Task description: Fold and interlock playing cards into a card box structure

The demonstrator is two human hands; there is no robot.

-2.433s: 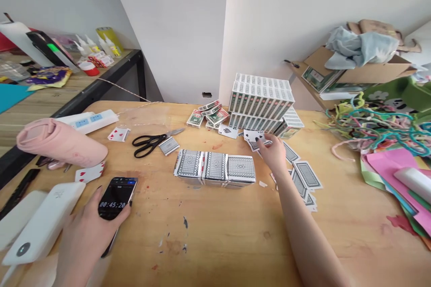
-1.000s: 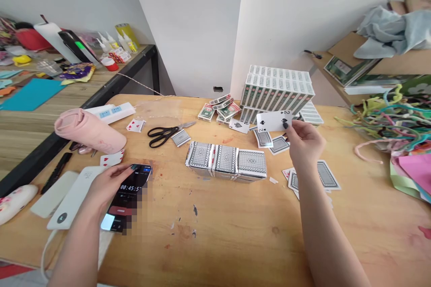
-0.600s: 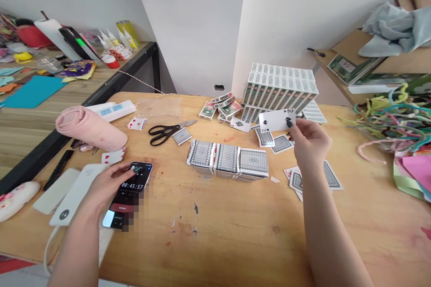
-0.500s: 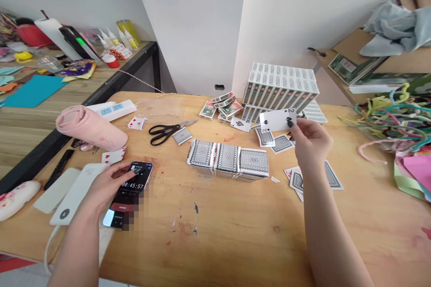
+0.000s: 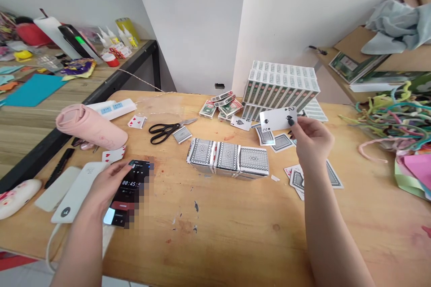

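Observation:
My right hand (image 5: 311,141) pinches a playing card (image 5: 275,119), the two of spades, holding it face towards me above the table. Below my left hand (image 5: 109,181), which is closed at the upper left edge of a smartphone (image 5: 133,188), the lit screen shows a running timer; part of it is blurred out. Between my hands stands a long block (image 5: 229,159) covered with grey-patterned playing cards, with white bands at its joints. Loose cards (image 5: 282,142) lie behind and to the right of it, some partly behind my right forearm.
Black-handled scissors (image 5: 164,132) lie left of centre. Stacked card boxes (image 5: 279,85) stand at the back. On the left are a pink rolled pouch (image 5: 90,125), a white power bank (image 5: 79,193) with a cable, and a power strip (image 5: 116,110). Pipe cleaners (image 5: 387,121) pile up at right.
My left thumb has drawn back from over the screen to the phone's upper left edge. The right hand and its card have hardly moved.

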